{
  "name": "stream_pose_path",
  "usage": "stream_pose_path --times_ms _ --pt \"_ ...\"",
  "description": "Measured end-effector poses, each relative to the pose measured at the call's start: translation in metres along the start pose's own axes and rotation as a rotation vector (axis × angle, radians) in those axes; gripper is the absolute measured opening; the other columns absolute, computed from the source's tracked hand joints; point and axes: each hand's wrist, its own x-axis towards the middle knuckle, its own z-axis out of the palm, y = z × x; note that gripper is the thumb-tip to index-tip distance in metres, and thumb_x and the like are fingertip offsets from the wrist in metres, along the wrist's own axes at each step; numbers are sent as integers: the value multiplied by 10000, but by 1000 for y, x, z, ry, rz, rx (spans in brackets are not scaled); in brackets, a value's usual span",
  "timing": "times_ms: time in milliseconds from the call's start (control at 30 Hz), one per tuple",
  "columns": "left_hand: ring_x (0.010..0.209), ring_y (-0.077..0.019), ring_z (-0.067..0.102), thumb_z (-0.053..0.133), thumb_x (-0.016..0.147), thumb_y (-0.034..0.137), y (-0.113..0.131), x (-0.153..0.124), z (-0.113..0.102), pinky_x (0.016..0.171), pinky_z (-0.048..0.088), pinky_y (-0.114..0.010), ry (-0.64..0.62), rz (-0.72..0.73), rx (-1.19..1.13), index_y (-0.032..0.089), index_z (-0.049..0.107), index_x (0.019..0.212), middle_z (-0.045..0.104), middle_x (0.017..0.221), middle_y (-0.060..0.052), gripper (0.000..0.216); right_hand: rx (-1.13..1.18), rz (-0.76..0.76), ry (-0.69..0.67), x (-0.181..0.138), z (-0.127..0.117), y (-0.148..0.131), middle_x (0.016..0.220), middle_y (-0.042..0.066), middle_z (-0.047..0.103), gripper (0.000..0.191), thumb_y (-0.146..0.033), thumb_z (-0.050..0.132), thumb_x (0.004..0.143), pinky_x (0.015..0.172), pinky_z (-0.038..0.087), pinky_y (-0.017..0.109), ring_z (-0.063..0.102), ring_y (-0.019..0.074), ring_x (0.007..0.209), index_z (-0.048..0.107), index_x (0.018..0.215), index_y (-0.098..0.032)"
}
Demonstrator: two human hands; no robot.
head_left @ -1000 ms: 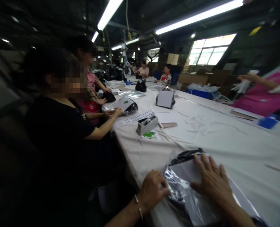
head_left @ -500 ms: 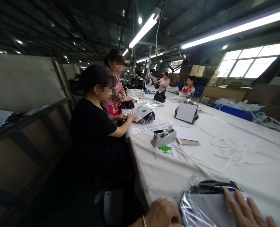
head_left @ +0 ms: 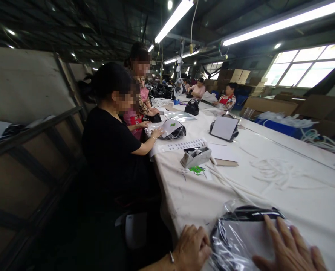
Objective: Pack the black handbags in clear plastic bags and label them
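Note:
A black handbag (head_left: 262, 211) in a clear plastic bag (head_left: 226, 248) lies at the lower right on the near end of the table, with a pale sheet (head_left: 248, 235) over its front. My right hand (head_left: 293, 246) rests flat on the sheet and plastic, fingers spread. At the bag's left edge my left hand (head_left: 191, 246) is closed with curled fingers, gripping the edge of the plastic; its fingertips are partly hidden. The bottom of the frame cuts off part of the bag and both hands.
A tape dispenser (head_left: 196, 156) stands on the white-covered table (head_left: 184, 203) beyond my hands. White cords (head_left: 232, 184) and a sheet-fronted handbag (head_left: 224, 128) lie farther off. At left, a co-worker in black (head_left: 110, 139) handles another wrapped bag (head_left: 174, 130). More people sit beyond.
The view has tilted down slightly, so more of my hands and the wrapped handbag shows. My right hand remains flat on it. The co-worker's hands have shifted on their wrapped bag.

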Motion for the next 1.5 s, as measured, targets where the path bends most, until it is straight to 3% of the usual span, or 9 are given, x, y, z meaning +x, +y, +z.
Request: stream_pose_path --times_ms 267,533,633,767,933,1033,1167,1300,1500 --pt "911 -194 583 568 832 140 21 -2 -25 859 445 -320 -80 -42 179 211 541 1068 625 934 -24 248 0 115 -291 11 -59 -28 1567 170 267 999 -387 738 632 1154 129 573 182 394 1447 287 1493 -156" --pt "1043 -241 571 441 844 24 36 7 -53 899 476 -411 76 400 341 197 546 1096 610 1121 -79 322 203 198 -357 25 -73 -30 1580 219 187 1200 -303 890 485 1154 -8 574 87 420 1454 256 1492 -144" --pt "1038 -240 589 459 912 114 46 0 -47 888 495 -408 44 580 321 203 565 1110 637 1114 -77 242 224 211 -351 26 -71 -33 1584 213 179 1227 -312 903 457 1150 -31 583 67 420 1457 254 1487 -157" --pt "992 -235 621 474 939 179 37 -6 -29 852 532 -400 18 591 294 207 568 1111 660 1077 -62 199 308 236 -336 29 -86 -30 1584 196 195 1181 -334 888 513 1169 59 559 126 396 1456 255 1495 -158" --pt "1039 -227 620 412 991 295 18 -8 -19 897 531 -389 151 658 207 196 544 1183 652 1124 -77 254 470 356 75 -12 -136 32 1513 127 384 660 -357 640 835 1148 252 471 313 295 1406 415 1424 -163" --pt "1041 -235 618 420 990 343 8 -6 -12 893 521 -385 221 707 171 185 548 1200 644 1142 -90 293 502 706 247 -73 -161 100 1284 106 608 402 -391 537 886 1049 387 400 534 266 1205 615 1211 -168" --pt "1090 -265 603 409 989 370 -7 0 2 920 490 -422 269 749 145 185 547 1215 611 1224 -116 324 495 1261 172 -161 -171 171 993 106 703 267 -355 594 801 976 421 396 609 276 1022 692 944 -152" --pt "1091 -271 603 409 985 376 -16 2 10 919 485 -438 269 765 137 206 531 1247 606 1248 -115 335 670 1424 71 -206 -148 193 755 69 694 199 -348 651 745 783 513 341 658 243 836 674 762 -150" --pt "1116 -295 591 423 971 400 -18 4 11 908 492 -469 289 730 130 233 529 1244 572 1292 -128 337 912 1604 14 -210 -112 196 786 24 678 176 -312 668 830 635 527 266 632 132 670 626 806 -143"
